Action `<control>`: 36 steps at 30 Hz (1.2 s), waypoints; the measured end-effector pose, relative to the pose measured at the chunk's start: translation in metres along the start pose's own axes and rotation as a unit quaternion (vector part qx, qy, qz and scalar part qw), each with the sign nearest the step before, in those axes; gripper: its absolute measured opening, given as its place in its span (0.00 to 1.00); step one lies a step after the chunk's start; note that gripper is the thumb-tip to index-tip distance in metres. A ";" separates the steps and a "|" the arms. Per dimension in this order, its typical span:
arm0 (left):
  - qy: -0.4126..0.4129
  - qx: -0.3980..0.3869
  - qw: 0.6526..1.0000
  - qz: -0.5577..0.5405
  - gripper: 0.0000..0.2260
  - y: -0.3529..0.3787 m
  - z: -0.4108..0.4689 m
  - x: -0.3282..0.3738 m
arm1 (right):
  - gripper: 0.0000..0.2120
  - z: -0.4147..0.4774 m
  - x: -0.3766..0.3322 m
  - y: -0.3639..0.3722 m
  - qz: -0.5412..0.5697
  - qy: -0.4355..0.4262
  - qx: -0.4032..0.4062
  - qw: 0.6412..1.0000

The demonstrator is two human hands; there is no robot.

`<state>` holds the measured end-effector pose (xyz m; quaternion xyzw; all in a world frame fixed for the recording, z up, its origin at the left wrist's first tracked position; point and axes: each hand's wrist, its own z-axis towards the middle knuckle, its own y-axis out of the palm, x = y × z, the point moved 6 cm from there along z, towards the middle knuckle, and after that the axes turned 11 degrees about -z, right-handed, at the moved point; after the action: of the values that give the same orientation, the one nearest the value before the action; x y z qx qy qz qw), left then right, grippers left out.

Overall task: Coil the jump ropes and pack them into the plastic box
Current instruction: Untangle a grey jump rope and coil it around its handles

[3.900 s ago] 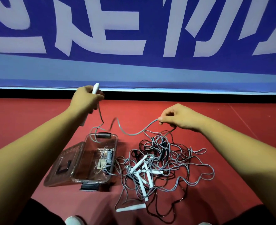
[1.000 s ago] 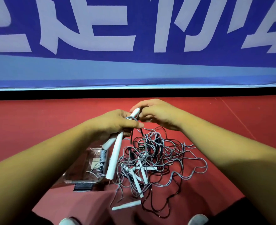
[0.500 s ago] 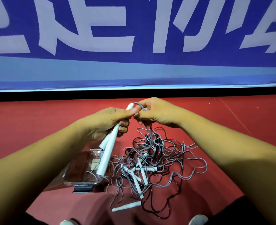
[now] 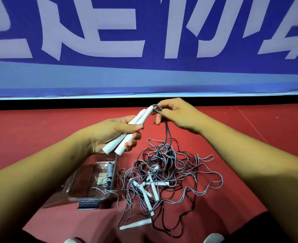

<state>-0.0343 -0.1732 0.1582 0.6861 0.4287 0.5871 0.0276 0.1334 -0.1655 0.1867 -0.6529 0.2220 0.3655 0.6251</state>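
The left hand (image 4: 109, 135) is closed round a pair of slim white plastic handles (image 4: 139, 118), held side by side with their tips pointing up and away; the right hand (image 4: 178, 116) pinches the thin grey cord (image 4: 166, 132) just at those tips, where it bends over in a small loop; from there the cord drops straight into the tangled heap of grey and dark jump ropes (image 4: 171, 172) lying on the red floor (image 4: 250, 155).

The main risk, as I judge it, is the heap itself; the held cord runs down through many crossing loops, so winding it round the handles could drag other ropes up with it or pull a knot tight; a hard tug might also sweep strands against the box and shift it. The pinch is small and close to the tips; if it slips, the first turn would spring loose. A stray white tapered handle (image 4: 136, 223) lies apart at the near edge of the heap and could be overlooked.

The clear rectangular plastic box (image 4: 85, 195) stands on the floor just left of the heap, under the left forearm, with a dark latch (image 4: 88, 205) on its near side; inside, against its right wall, lies one wound grey rope bundle (image 4: 109, 171); some grey strands trail across the box's near right corner; the lid is mostly hidden.
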 end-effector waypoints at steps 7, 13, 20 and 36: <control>0.029 0.053 0.985 0.162 0.12 0.001 -0.002 0.008 | 0.20 -0.002 -0.003 0.009 0.123 0.055 -0.066 0.989; 0.012 0.090 0.961 0.260 0.12 0.004 -0.007 0.007 | 0.14 -0.006 -0.008 0.012 0.096 0.024 -0.072 0.992; 0.006 0.079 0.970 0.231 0.13 0.000 -0.011 0.007 | 0.11 -0.003 0.004 -0.003 0.109 0.032 -0.011 0.993; 0.104 0.104 0.986 0.082 0.10 -0.003 -0.010 0.024 | 0.13 0.000 -0.001 -0.006 0.148 0.009 0.014 0.989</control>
<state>-0.0452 -0.1610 0.1788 0.6533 0.4306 0.6075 -0.1370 0.1374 -0.1653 0.1919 -0.6076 0.3272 0.4450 0.5708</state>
